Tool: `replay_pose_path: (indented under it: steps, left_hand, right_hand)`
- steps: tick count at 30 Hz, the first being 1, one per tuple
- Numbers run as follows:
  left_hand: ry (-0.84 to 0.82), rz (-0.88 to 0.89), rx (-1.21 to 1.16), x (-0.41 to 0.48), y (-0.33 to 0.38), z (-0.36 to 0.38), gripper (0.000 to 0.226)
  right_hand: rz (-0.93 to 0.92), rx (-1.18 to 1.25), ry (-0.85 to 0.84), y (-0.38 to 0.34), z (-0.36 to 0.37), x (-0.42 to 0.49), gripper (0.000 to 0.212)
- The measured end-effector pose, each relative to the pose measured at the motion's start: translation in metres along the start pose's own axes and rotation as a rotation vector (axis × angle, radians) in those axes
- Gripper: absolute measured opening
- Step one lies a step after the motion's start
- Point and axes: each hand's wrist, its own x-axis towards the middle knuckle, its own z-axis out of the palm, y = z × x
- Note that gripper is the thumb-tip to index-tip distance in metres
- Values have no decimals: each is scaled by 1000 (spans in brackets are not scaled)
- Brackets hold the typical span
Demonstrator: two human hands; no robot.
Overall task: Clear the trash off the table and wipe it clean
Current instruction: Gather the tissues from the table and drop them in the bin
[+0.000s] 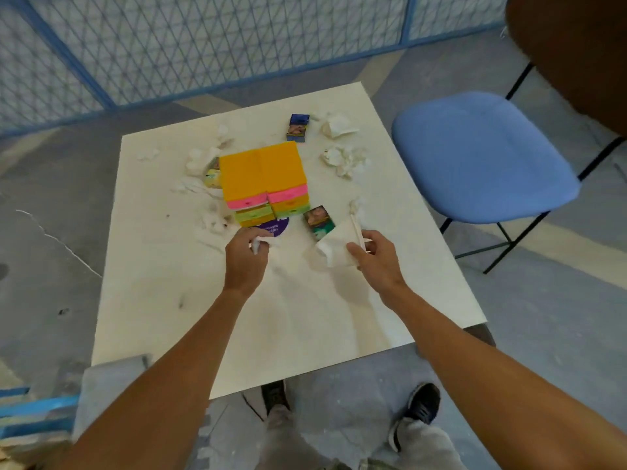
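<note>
Trash sits in both our hands. Our left hand (246,257) pinches a small crumpled tissue (258,244) with curled fingers, low over the middle of the table (305,317). Our right hand (376,259) grips a white sheet of paper (334,249), thumb on top, and a thin pale stick (357,228) runs along the sheet's far edge; we cannot tell whether the fingers clamp the stick too.

Just beyond the sheet lies a small printed box (319,220). Between the hands and a little farther off stands a pack of sponges (264,178), orange on top with pink and green layers below and a purple label (276,227) at its near end.

More trash is spread round the pack:
- white scraps (212,222) at its left
- a second box (212,174), half hidden behind its left side
- two paper wads (344,159) to its right
- a blue box (298,127) near the far edge

A blue chair (481,154) stands beside the table's right side.
</note>
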Motion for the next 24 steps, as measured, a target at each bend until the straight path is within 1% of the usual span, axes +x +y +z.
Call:
replay_pose_path:
  steps: [4, 7, 9, 11, 13, 15, 18, 21, 24]
  left_hand:
    - [-87, 14, -74, -16, 60, 69, 16]
    - [-218, 48, -151, -21, 119, 117, 9]
    - [-361, 7, -252, -26, 159, 148, 10]
    - [-527, -71, -359, -32, 191, 175, 13]
    - [-662, -107, -390, -39, 217, 203, 14]
    - [-752, -130, -398, -46, 236, 232, 16]
    - [-823, -134, -353, -60, 249, 277, 17]
    - [-823, -103, -230, -78, 248, 322, 18]
    - [-802, -72, -75, -101, 237, 368, 19]
  right_hand:
    - [-9, 16, 80, 17, -92, 5, 31]
    - [-9, 18, 167, 30, -157, 2, 33]
    - [-7, 23, 244, 39, -201, 0, 34]
    - [5, 28, 325, 48, -236, -4, 36]
    - [21, 29, 390, 55, -267, -9, 35]
    - [44, 26, 424, 66, -294, -16, 35]
    - [93, 26, 476, 85, -327, -30, 36]
    - [186, 2, 572, 106, -355, -44, 40]
    - [278, -48, 643, 134, -374, -51, 34]
